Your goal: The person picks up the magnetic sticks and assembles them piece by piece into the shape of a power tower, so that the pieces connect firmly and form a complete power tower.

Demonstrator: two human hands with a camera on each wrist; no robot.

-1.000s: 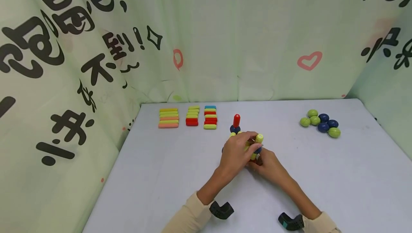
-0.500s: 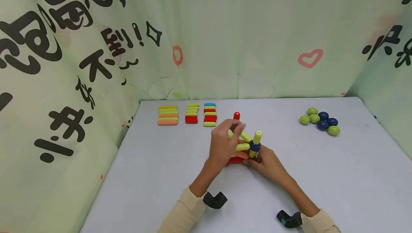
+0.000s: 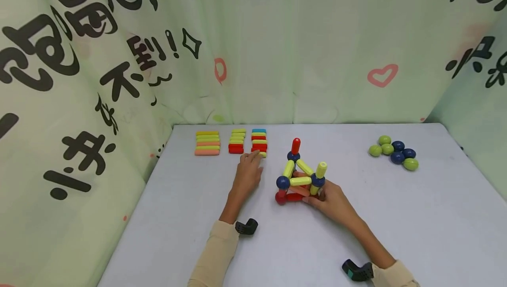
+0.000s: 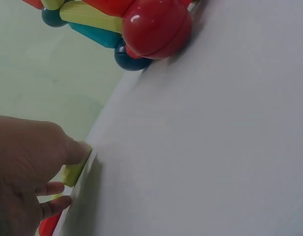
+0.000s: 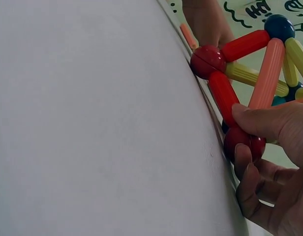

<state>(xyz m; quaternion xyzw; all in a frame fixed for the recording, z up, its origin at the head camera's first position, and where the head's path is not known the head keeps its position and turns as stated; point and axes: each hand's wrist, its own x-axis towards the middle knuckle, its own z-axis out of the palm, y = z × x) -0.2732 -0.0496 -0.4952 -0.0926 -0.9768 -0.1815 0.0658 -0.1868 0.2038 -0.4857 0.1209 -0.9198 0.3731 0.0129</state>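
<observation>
A frame of coloured magnetic sticks and balls (image 3: 300,181) stands on the table, with one red stick and one yellow-green stick pointing up from its blue balls. My right hand (image 3: 334,203) holds its lower right corner. In the right wrist view the thumb lies on a red stick (image 5: 223,93) and the fingers curl by a red ball (image 5: 236,142). At the nearest yellow-green stick (image 4: 75,172) of the right-hand stick row (image 3: 259,141), my left hand (image 3: 247,173) touches with its fingertips. Its thumb stands lower, apart from that stick in the head view.
Two more rows of sticks, one yellow and orange (image 3: 207,143), one yellow-green and red (image 3: 236,141), lie at the back left of the white table (image 3: 178,216). Green and blue balls (image 3: 396,150) sit at the back right. A printed curtain (image 3: 293,58) hangs behind.
My left hand has left the frame of sticks and balls and moved left to the right-hand stick row. The right hand keeps its hold, nearly still.
</observation>
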